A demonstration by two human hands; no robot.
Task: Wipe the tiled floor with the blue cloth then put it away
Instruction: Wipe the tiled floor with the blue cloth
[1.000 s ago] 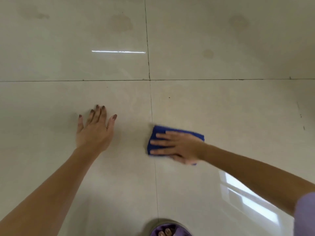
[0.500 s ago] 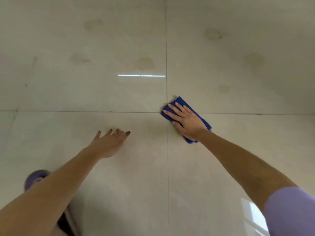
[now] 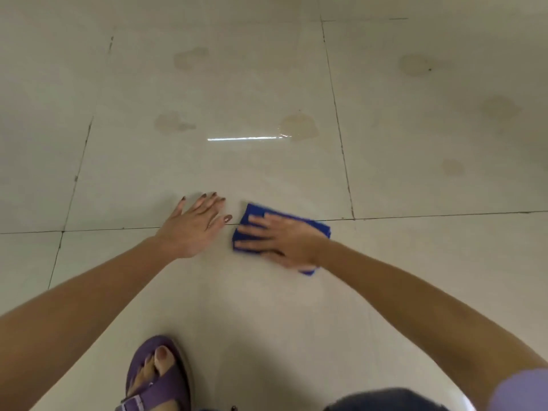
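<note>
A folded blue cloth (image 3: 318, 226) lies flat on the pale glossy tiled floor (image 3: 267, 307), across a grout line. My right hand (image 3: 281, 237) presses down on it with fingers spread, pointing left, and looks motion-blurred. My left hand (image 3: 194, 225) rests flat on the floor just left of the cloth, fingers apart, holding nothing. Most of the cloth is hidden under my right hand.
Several brownish wet stains mark the tiles farther away, such as one stain (image 3: 299, 127) beside a bright light reflection and another stain (image 3: 413, 64) at the far right. My foot in a purple sandal (image 3: 155, 378) stands near the bottom edge.
My right hand has slid the cloth back toward me and leftward along the grout line. My left hand now sits closer to the cloth. The view has shifted, bringing my sandalled foot to the bottom.
</note>
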